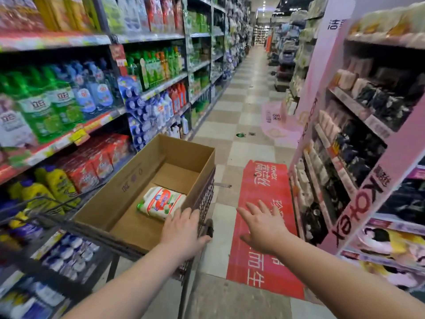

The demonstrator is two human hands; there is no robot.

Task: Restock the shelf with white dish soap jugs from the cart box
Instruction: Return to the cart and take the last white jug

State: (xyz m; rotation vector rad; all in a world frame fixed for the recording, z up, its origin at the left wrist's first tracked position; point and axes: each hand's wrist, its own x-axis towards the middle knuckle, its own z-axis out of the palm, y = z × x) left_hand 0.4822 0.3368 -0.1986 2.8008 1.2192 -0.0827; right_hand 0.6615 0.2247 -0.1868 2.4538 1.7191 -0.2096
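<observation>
One white dish soap jug with a red label lies on its side in the open cardboard box, near the box's right wall. The box rests on a dark wire cart. My left hand lies over the box's near right corner and the cart's rim, just short of the jug; whether it grips the rim I cannot tell. My right hand hovers to the right of the cart over the floor, fingers spread, holding nothing. The shelf with cleaning products runs along the left.
A pink display rack of packaged goods stands close on the right. A red floor sticker lies between cart and rack. The tiled aisle runs ahead. Yellow and blue bottles fill the lower left shelves.
</observation>
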